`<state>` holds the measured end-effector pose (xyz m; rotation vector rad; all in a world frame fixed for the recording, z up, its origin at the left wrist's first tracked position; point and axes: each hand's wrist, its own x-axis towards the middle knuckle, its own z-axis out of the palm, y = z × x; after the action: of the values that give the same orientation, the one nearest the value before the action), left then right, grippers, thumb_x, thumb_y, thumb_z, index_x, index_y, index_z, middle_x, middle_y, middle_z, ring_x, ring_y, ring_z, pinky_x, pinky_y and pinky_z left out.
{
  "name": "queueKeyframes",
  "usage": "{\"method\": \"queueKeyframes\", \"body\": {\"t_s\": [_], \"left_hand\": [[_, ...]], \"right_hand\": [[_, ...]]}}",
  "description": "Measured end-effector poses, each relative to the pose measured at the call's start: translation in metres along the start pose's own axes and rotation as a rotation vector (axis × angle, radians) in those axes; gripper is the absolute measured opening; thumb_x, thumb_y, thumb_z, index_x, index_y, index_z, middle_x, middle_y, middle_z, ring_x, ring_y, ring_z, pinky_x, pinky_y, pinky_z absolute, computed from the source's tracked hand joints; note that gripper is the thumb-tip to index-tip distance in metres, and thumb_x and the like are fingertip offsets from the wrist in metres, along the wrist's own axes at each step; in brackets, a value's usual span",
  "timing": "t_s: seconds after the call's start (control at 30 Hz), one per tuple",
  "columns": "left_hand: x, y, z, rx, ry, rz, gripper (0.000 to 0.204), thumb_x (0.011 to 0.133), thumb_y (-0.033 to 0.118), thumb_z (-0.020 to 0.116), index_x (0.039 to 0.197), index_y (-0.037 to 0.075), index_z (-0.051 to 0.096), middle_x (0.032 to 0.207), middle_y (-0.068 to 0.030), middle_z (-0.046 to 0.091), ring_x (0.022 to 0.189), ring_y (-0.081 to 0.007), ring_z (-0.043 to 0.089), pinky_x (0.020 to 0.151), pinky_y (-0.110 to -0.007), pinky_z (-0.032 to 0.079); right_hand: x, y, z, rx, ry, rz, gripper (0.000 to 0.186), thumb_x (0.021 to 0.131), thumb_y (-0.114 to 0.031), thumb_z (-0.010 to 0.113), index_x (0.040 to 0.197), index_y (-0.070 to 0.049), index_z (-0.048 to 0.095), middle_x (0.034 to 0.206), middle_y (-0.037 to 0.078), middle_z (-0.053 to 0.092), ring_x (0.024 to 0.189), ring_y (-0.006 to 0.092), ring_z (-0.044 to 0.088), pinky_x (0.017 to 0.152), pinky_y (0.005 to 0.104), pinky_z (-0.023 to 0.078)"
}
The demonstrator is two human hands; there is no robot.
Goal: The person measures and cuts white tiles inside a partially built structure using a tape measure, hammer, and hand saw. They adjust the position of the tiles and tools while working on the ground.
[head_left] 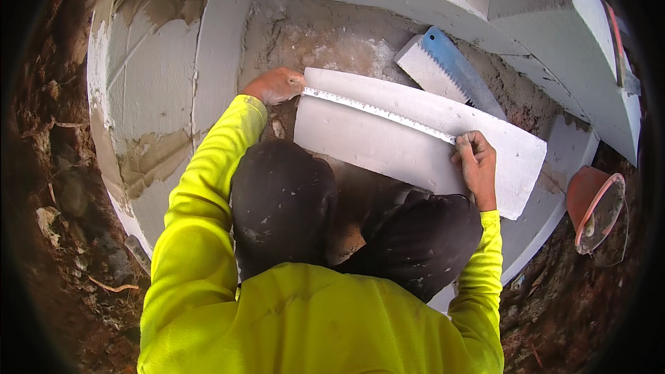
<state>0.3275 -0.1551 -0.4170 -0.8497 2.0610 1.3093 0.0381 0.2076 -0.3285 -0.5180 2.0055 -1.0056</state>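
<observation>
A long white lightweight block (pixel 388 142) lies in front of my knees, its right end slanting nearer to me. Across its top face stretches a white measuring tape (pixel 379 112) with dark markings. At the block's left end my left hand (pixel 276 86) is closed on the tape's end. My right hand (pixel 478 163) pinches the tape between thumb and fingers, near the right part of the block, and rests against the block's face. The tape's case does not show.
Behind the block a hand saw (pixel 460 73) with a blue-tipped blade leans on a smaller white block piece (pixel 433 73). Block walls (pixel 159 62) smeared with mortar surround me. An orange bucket (pixel 589 201) stands outside at the right, on brown soil (pixel 76 235).
</observation>
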Motion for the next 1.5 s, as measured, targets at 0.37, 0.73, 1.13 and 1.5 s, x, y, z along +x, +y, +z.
{"method": "queueKeyframes", "body": {"t_s": [0.37, 0.73, 1.13, 1.5], "left_hand": [[0.008, -0.011, 0.007, 0.039, 0.037, -0.02, 0.025, 0.09, 0.028, 0.061, 0.104, 0.01, 0.071, 0.085, -0.0097, 0.068, 0.079, -0.0207, 0.062, 0.075, -0.036, 0.049], [0.024, -0.033, 0.002, -0.031, -0.006, -0.123, 0.024, 0.09, 0.03, 0.061, 0.099, 0.01, 0.072, 0.083, -0.0052, 0.068, 0.075, -0.018, 0.06, 0.069, -0.036, 0.049], [0.022, -0.006, -0.019, 0.177, -0.069, -0.144, 0.024, 0.087, 0.029, 0.058, 0.099, 0.015, 0.075, 0.088, -0.0091, 0.071, 0.082, -0.025, 0.066, 0.076, -0.039, 0.051], [0.038, -0.022, -0.015, 0.184, -0.096, -0.117, 0.028, 0.089, 0.031, 0.057, 0.107, 0.017, 0.073, 0.104, -0.0107, 0.071, 0.094, -0.0254, 0.065, 0.087, -0.039, 0.049]], "right_hand": [[-0.003, 0.007, -0.028, -0.058, 0.053, 0.044, 0.022, 0.098, -0.022, 0.059, 0.081, -0.007, 0.058, 0.063, -0.001, 0.055, 0.051, 0.0056, 0.051, 0.047, 0.0219, 0.038], [0.004, -0.002, -0.018, -0.096, 0.091, 0.147, 0.019, 0.095, -0.02, 0.063, 0.081, -0.006, 0.061, 0.061, -0.002, 0.054, 0.046, 0.0065, 0.049, 0.042, 0.0222, 0.036], [0.012, 0.0, -0.005, -0.246, 0.124, -0.063, 0.013, 0.092, -0.012, 0.067, 0.093, 0.002, 0.065, 0.071, 0.0, 0.057, 0.055, 0.0058, 0.047, 0.051, 0.0243, 0.04], [0.003, 0.0, -0.008, -0.631, -0.005, -0.38, 0.023, 0.086, -0.004, 0.069, 0.108, 0.001, 0.066, 0.093, 0.018, 0.065, 0.086, 0.031, 0.064, 0.078, 0.0356, 0.05]]}}
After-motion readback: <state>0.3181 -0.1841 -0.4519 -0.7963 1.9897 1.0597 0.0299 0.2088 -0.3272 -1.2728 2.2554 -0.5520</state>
